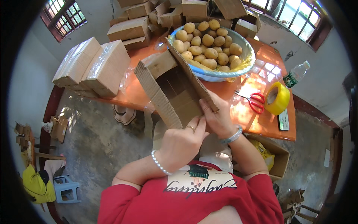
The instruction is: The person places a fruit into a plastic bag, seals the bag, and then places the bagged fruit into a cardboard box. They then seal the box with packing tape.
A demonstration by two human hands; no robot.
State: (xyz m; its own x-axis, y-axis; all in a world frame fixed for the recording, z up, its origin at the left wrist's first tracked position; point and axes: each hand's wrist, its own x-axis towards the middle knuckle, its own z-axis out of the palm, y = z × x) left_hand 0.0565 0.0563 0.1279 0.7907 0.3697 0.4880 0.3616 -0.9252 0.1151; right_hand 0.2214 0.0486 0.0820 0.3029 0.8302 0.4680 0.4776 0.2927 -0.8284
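An open cardboard box [184,103], its inside facing up and no goods visible in it, is tilted in front of me over the table's near edge. My right hand [219,113] grips the box's near right corner, thumb on the side wall. With fingers pressed at the near end of the box, my left hand [183,140] meets the right one; what its fingertips do there is partly hidden. Just behind the box stands a blue basin [249,63] lined with yellowish plastic and heaped with potatoes [207,40].
Taped cartons [105,68] stand at the table's left; more boxes [128,29] are stacked behind. On the right of the orange table [289,123] lie red-handled scissors [256,103], a yellow tape roll [277,98], a phone-like object [283,121] and a plastic bottle [297,74]. A person [39,184] is at far left.
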